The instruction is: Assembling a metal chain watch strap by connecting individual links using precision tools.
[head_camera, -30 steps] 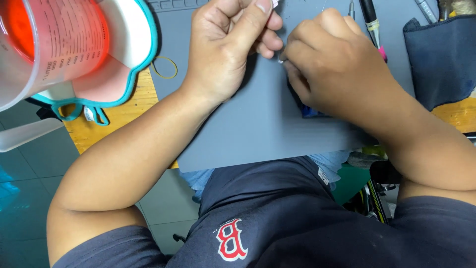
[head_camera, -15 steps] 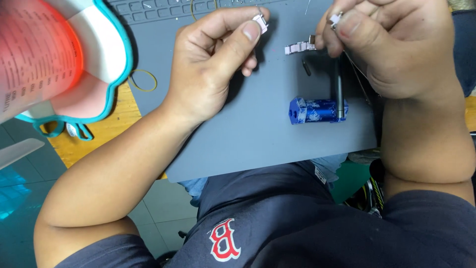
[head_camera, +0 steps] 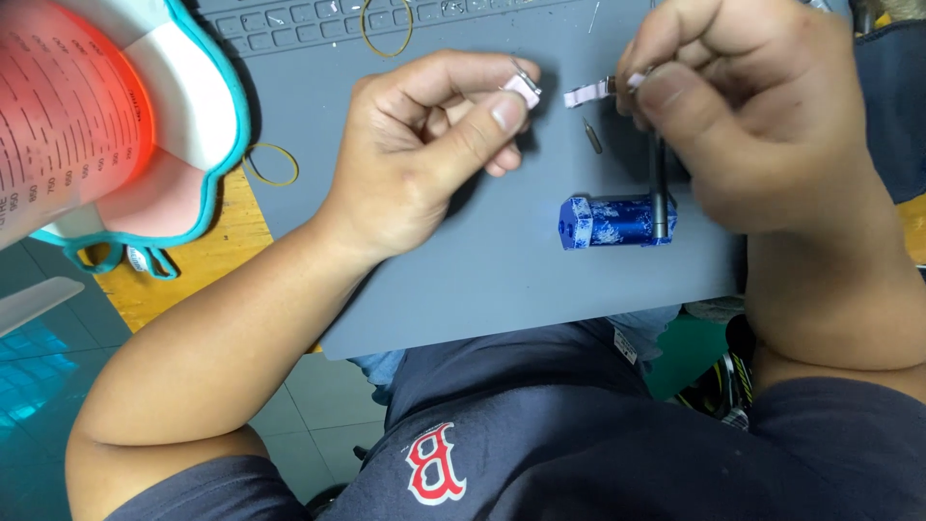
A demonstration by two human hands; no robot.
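My left hand (head_camera: pixel 424 145) pinches a small white part (head_camera: pixel 524 90) between thumb and forefinger above a grey work mat (head_camera: pixel 502 280). My right hand (head_camera: pixel 752 106) pinches the end of a small white strip (head_camera: pixel 586 95) and also grips a thin dark screwdriver (head_camera: pixel 659 188) whose shaft points down toward me. A blue cylindrical holder (head_camera: pixel 615 221) lies on the mat just under the right hand, touching the screwdriver's lower end. A small dark bit (head_camera: pixel 591 136) lies on the mat between the hands.
A clear measuring cup in a white dish with a teal rim (head_camera: pixel 207 145) stands at the left on the wooden table (head_camera: pixel 222 251). Two rubber bands (head_camera: pixel 271 164) (head_camera: pixel 387 26) lie on the mat. The mat's ribbed far edge (head_camera: pixel 318 24) runs along the top.
Both hands have come apart and moved toward the mat's far edge. The white strip, the screwdriver and the blue holder, hidden under my hands a second ago, are now in sight.
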